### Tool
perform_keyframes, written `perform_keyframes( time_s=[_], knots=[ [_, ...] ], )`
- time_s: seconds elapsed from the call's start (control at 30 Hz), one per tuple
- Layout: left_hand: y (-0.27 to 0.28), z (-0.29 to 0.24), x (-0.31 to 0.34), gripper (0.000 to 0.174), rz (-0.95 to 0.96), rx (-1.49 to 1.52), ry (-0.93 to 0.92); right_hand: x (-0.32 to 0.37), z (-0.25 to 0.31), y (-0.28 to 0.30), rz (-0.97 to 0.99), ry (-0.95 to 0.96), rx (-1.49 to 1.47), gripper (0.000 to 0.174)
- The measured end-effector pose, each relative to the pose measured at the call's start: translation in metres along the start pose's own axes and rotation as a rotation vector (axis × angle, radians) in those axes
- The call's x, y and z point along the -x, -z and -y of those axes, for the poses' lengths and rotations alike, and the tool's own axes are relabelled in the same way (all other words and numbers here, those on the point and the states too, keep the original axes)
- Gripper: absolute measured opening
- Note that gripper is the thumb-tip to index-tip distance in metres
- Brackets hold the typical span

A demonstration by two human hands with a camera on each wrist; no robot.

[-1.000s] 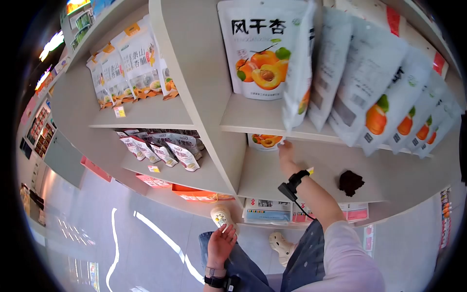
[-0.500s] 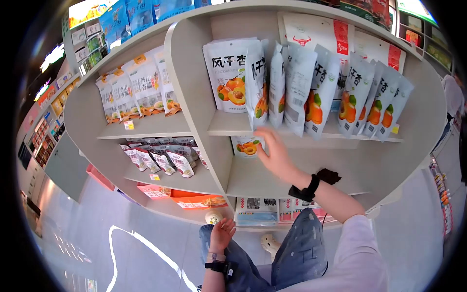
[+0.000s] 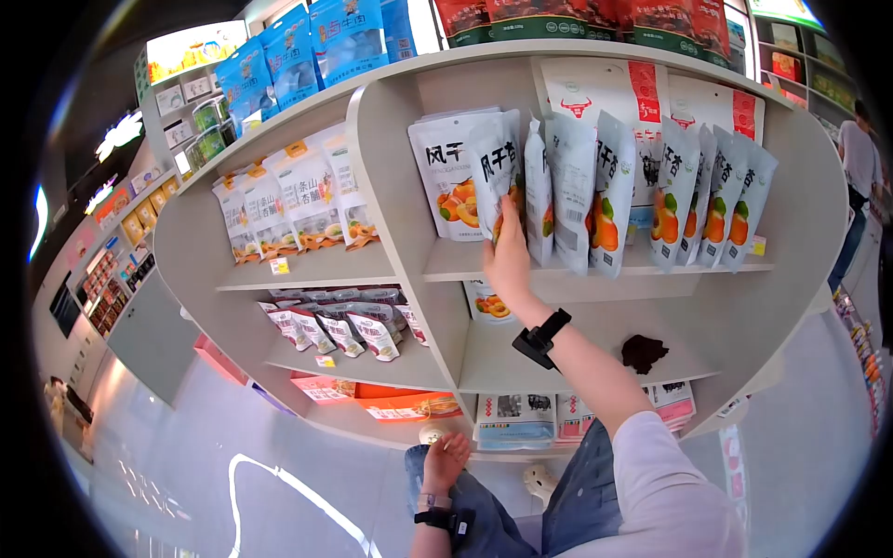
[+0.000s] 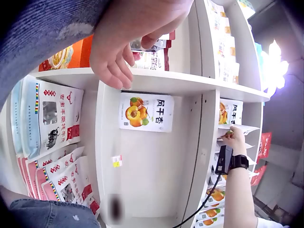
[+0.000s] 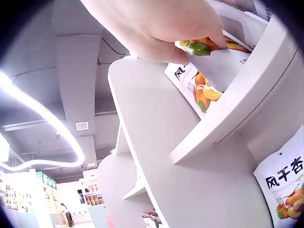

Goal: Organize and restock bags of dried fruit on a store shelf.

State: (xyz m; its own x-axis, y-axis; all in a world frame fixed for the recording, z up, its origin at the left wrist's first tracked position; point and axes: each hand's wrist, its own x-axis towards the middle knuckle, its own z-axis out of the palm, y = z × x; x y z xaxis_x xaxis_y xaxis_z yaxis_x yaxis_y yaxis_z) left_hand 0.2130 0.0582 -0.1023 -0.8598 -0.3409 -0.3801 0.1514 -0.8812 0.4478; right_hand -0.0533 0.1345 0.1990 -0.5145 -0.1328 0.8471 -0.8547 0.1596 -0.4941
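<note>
My right hand (image 3: pixel 508 262) is at the upper shelf and pinches the lower part of a white dried apricot pouch (image 3: pixel 490 153). In the right wrist view, thumb and fingers grip that pouch (image 5: pixel 223 66) by its printed fruit end. Just left of it stands another apricot pouch (image 3: pixel 439 172), partly covered by the held one. More apricot pouches (image 3: pixel 609 200) lean in a row to the right. My left hand (image 3: pixel 446 462) hangs by the knee with loosely curled fingers, holding nothing. One apricot pouch (image 4: pixel 146 112) stands alone on the lower shelf.
A dark brown crumpled thing (image 3: pixel 644 352) lies on the lower shelf (image 3: pixel 577 358). An upright divider (image 3: pixel 400 205) separates white pouches (image 3: pixel 302 191) and small snack bags (image 3: pixel 349 325) on the left. Large white bags (image 3: pixel 605 88) stand behind the row. A cable (image 4: pixel 199 209) trails from the right wrist.
My right hand has risen from the lower shelf to the upper one and taken hold of an apricot pouch there. The head view has tilted up. My left hand stays low.
</note>
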Motion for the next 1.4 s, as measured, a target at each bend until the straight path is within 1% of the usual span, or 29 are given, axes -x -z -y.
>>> perform_keyframes(
  time_s=[0.07,0.13,0.23,0.37,0.43,0.5,0.53,0.57,0.63,0.73,0.83,0.87,0.97,1.0,1.1,1.13,1.23,1.3,1.33,1.4],
  knots=[
    [-0.001,0.000,0.001,0.024,-0.004,0.004,-0.004,0.002,0.001,0.000,-0.026,0.020,0.028,0.063],
    [-0.002,0.001,0.000,0.024,-0.008,0.008,-0.004,0.006,0.003,0.005,-0.014,0.020,0.009,0.062],
    [-0.003,0.002,0.000,0.026,0.037,0.015,-0.016,0.015,0.010,0.015,-0.009,0.001,-0.056,0.061],
    [-0.012,0.001,0.007,0.033,0.062,0.076,-0.172,0.050,0.040,0.038,0.017,-0.071,-0.180,0.058],
    [-0.020,-0.002,0.011,0.038,0.098,0.060,-0.267,0.079,0.049,0.045,0.066,0.056,-0.170,0.056],
    [-0.051,-0.007,0.030,0.046,0.152,0.089,-0.266,0.114,0.068,0.063,0.130,0.210,-0.104,0.050],
    [-0.060,-0.006,0.036,0.050,0.177,0.106,-0.265,0.135,0.065,0.062,0.145,0.313,-0.134,0.049],
    [-0.058,-0.005,0.033,0.051,0.235,0.122,-0.246,0.155,0.063,0.059,0.158,0.416,-0.166,0.048],
    [-0.046,-0.003,0.029,0.053,0.340,0.153,-0.206,0.194,0.074,0.064,0.285,0.404,-0.155,0.042],
    [-0.025,0.004,0.038,0.053,0.316,0.110,-0.200,0.261,0.070,0.057,0.576,0.309,-0.160,0.037],
    [-0.011,0.004,0.042,0.053,0.258,0.058,-0.228,0.288,0.071,0.061,0.552,0.131,-0.252,0.036],
    [-0.009,0.005,0.043,0.053,0.247,0.049,-0.233,0.291,0.070,0.059,0.520,0.105,-0.268,0.037],
    [0.000,0.010,0.044,0.053,0.214,0.015,-0.238,0.289,0.078,0.063,0.683,-0.212,-0.237,0.030],
    [0.001,0.011,0.042,0.053,0.203,0.004,-0.240,0.288,0.079,0.063,0.765,-0.214,-0.286,0.032],
    [0.005,0.012,0.037,0.053,0.186,-0.032,-0.255,0.284,0.086,0.069,0.918,0.031,-0.312,0.032],
    [0.004,0.013,0.035,0.052,0.182,-0.049,-0.265,0.289,0.074,0.064,0.969,0.037,-0.377,0.040],
    [0.002,0.011,0.026,0.052,0.179,-0.091,-0.290,0.266,0.055,0.056,0.725,-0.135,-0.257,0.054],
    [0.000,0.010,0.021,0.052,0.180,-0.111,-0.287,0.266,0.031,0.046,0.623,-0.359,-0.315,0.057],
    [0.003,0.010,0.021,0.049,0.197,-0.106,-0.274,0.269,0.017,0.040,0.567,-0.473,-0.341,0.059],
    [0.004,0.012,0.019,0.048,0.202,-0.145,-0.236,0.277,-0.023,0.033,0.854,-0.748,-0.765,0.057]
  ],
)
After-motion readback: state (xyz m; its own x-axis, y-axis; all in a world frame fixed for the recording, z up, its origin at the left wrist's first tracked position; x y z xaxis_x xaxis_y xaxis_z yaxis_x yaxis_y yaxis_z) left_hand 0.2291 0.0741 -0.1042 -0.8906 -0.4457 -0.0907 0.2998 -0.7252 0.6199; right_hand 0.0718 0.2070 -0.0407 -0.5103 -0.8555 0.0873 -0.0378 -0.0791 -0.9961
